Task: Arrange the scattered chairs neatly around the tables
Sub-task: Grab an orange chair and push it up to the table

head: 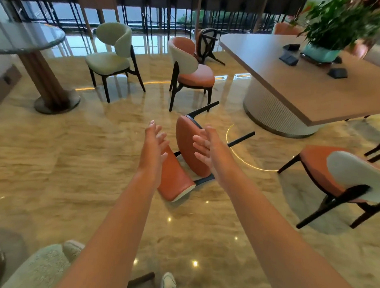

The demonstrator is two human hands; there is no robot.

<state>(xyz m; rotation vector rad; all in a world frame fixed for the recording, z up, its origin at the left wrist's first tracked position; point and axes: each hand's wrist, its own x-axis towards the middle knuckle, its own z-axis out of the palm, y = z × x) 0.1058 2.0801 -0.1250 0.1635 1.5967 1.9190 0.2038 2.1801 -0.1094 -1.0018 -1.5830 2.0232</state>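
Bare hands (153, 140) (open) flank toppled orange leather chair (191, 150).

The room is bright with daylight from the windows (146, 17) at the top of the frame. The polished floor (55, 160) shows glare and small ceiling light spots. Edges bend from wide-angle distortion, and the plant (339, 22) at upper right is blurred

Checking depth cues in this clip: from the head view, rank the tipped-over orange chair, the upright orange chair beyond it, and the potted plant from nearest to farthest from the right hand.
1. Tipped-over orange chair: on the floor just beyond the right hand.
2. Upright orange chair: standing farther ahead, mid-room.
3. Potted plant: on the far end of the large table, upper right.
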